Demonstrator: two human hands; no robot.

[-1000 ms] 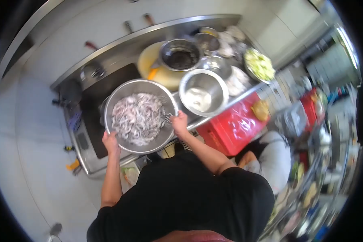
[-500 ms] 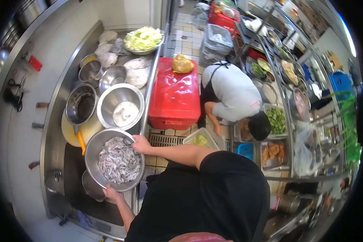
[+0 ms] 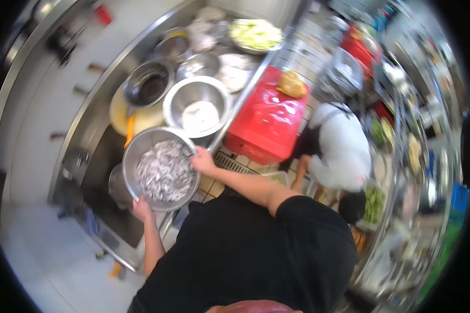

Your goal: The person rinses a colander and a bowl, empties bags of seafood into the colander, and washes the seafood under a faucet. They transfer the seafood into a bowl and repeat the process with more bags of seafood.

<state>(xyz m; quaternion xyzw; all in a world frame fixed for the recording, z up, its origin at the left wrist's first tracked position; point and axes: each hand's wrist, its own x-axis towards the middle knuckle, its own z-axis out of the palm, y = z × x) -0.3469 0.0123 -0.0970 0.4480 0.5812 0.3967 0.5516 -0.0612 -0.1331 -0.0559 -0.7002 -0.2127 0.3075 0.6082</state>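
Observation:
A wide metal bowl (image 3: 132, 156) filled with pale grey, glossy strips (image 3: 165, 171) hangs over the edge of the sink counter, in front of my body. I cannot make out what food the strips are. My left hand (image 3: 142, 208) grips the rim on the near lower side. On the opposite right side of the rim, my right hand (image 3: 202, 160) is closed round the edge. Just beyond stands another metal bowl (image 3: 172, 107) with something white in its bottom. Under the held bowl, part of a further metal vessel (image 3: 118, 187) shows in the sink.
A dark-stained pan (image 3: 147, 83) with an orange handle rests on a round board (image 3: 119, 112). Farther back are a bowl of chopped greens (image 3: 256, 35) and pale bags. A red cooler box (image 3: 269, 115) stands beside the counter. A co-worker (image 3: 339, 143) bends over on my right.
My view has turned, so the surroundings appear shifted and tilted, with some blur. Both hands keep their hold on the bowl of strips.

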